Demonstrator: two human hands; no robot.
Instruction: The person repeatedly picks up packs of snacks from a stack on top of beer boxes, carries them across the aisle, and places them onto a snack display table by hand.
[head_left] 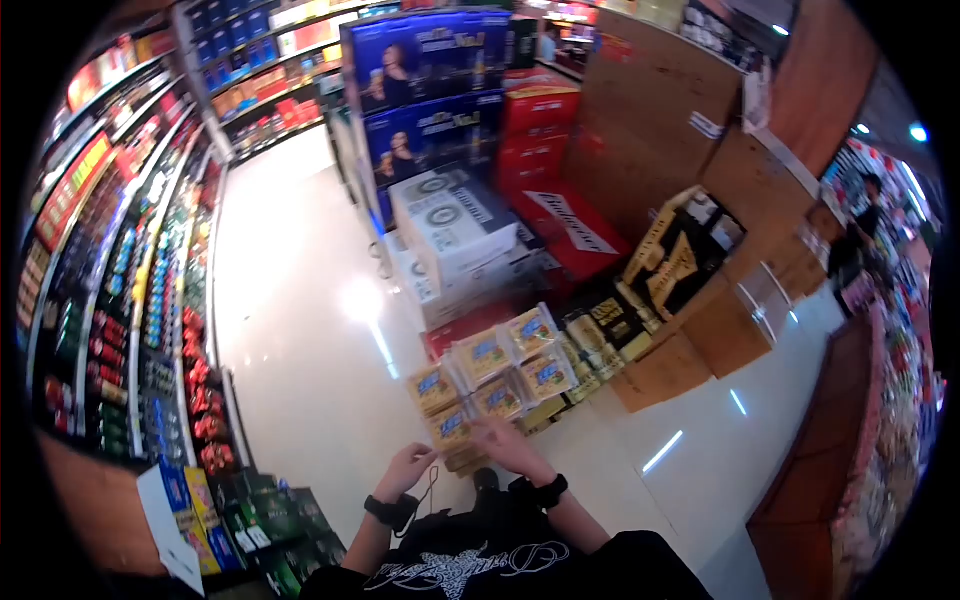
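Showing just below the centre of the frame, the yellow packets (498, 397) lie flat in 2 rows of 3, and from my remote post I see 6 on top of the pile. Each is squarish, with pale edges, shiny clear wrap and blue lettering on its yellow face; the print is too small for me to read. The left hand (408, 468) is beside the near-left corner, its fingers bent inward. The right hand (508, 445) reaches over the near edge, fingers curled and blurred; I cannot tell whether either hand pinches anything. Past the packets, toward the upper middle, stand a white carton (445, 215) and a red box (570, 235); black-and-gold boxes (610, 315) sit to the right.
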